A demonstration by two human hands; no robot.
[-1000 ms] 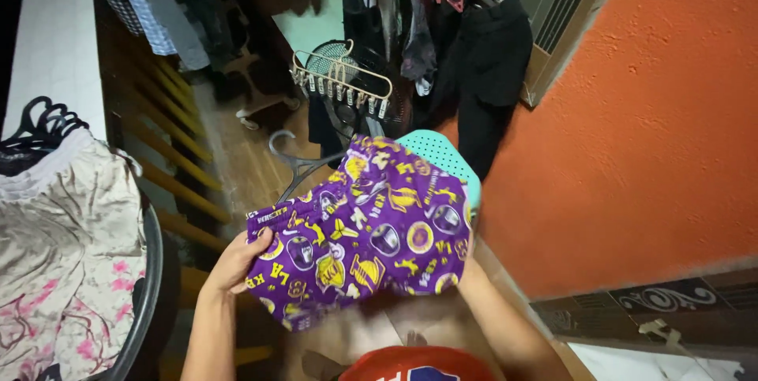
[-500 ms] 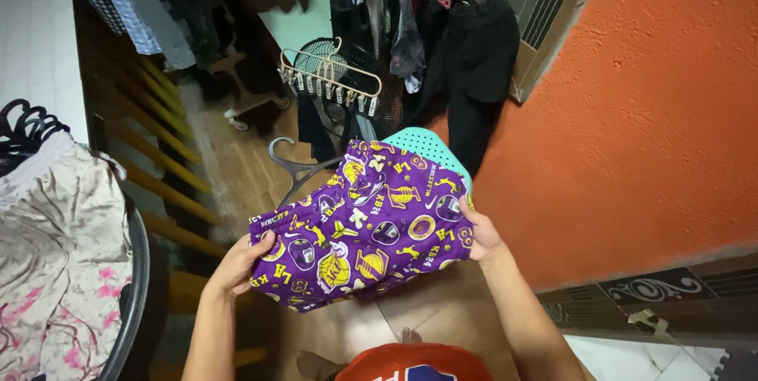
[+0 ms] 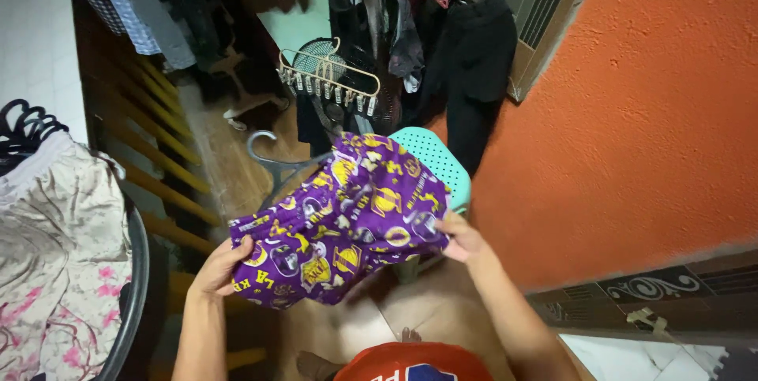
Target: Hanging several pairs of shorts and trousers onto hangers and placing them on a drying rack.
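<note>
Dead centre, over the teal stool (image 3: 442,161) at 12 o'clock, the purple printed shorts (image 3: 339,219) hang stretched; left hand (image 3: 217,269) fingers clamp the 8 o'clock edge, right hand (image 3: 462,239) pinches the 3 o'clock side, probably to keep the cloth flat.

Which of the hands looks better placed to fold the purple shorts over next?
Probably the right hand. It pinches the far edge of the purple shorts, just in front of the teal stool, and could carry it across. The left hand grips the waistband end, anchoring the cloth.
</note>
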